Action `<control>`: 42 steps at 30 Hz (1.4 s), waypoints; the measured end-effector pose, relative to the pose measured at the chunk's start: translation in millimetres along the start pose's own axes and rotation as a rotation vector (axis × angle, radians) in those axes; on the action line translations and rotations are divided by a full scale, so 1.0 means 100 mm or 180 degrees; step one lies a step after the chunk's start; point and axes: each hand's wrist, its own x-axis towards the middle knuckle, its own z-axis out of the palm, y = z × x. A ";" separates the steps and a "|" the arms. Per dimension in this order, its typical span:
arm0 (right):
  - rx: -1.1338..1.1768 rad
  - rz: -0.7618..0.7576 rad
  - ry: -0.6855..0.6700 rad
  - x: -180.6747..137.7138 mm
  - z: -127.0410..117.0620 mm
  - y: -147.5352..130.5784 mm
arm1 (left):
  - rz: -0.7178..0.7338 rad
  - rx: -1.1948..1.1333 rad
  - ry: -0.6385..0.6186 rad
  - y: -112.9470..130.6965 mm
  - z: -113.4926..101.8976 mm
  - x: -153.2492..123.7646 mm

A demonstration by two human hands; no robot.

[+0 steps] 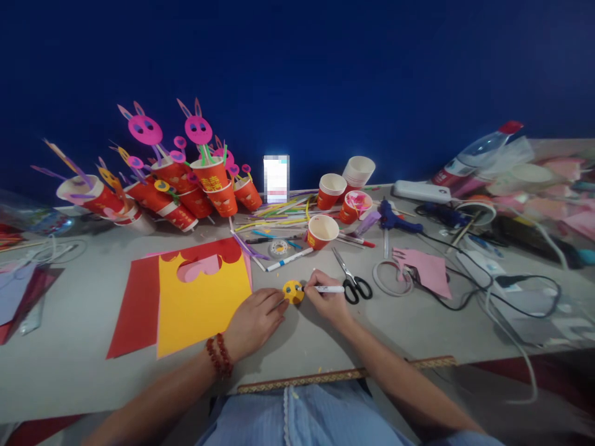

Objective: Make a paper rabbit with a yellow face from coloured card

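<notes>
A small yellow paper circle [292,291] lies flat on the grey table [325,337]. My left hand [258,319] presses its fingertips on the circle's left edge, fingers close together. My right hand [325,300] is closed round a white marker pen [323,288], whose tip touches the circle's right side. A red bead bracelet [219,355] sits on my left wrist.
Yellow [199,306] and red [137,306] paper sheets lie left of my hands. Black scissors [352,279], another marker [289,259], a pink paper piece [427,271], a blue glue gun [395,220] and cables lie to the right. Red paper cups [321,231] with pink bunny toppers [145,130] stand behind.
</notes>
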 end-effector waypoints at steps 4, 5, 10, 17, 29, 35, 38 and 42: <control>0.0005 0.0003 -0.0013 0.00 0.00 0.01 | 0.0034 0.0012 -0.0006 0.00 0.00 0.00; 0.0009 0.0005 -0.0015 0.00 0.00 0.01 | 0.0027 0.0013 -0.0014 0.00 0.00 0.00; 0.0007 -0.0002 0.0010 0.00 0.00 0.03 | 0.0013 0.0050 -0.0055 0.00 -0.01 0.00; -0.0017 0.0003 0.0100 0.00 0.01 0.02 | 0.0035 0.0057 -0.0019 0.00 -0.02 0.00; 0.0026 0.0006 0.0183 0.01 0.01 0.01 | 0.0054 0.0092 -0.0033 -0.01 0.01 0.00; 0.0103 0.0011 0.0246 0.01 0.00 0.01 | 0.0036 0.0075 -0.0028 0.00 -0.01 -0.01; 0.0180 0.0029 0.0336 0.01 0.00 0.02 | 0.0029 0.0061 -0.0040 0.00 -0.01 -0.01; 0.0230 0.0048 0.0343 0.00 0.01 0.03 | 0.0025 0.0083 -0.0030 -0.01 0.00 0.00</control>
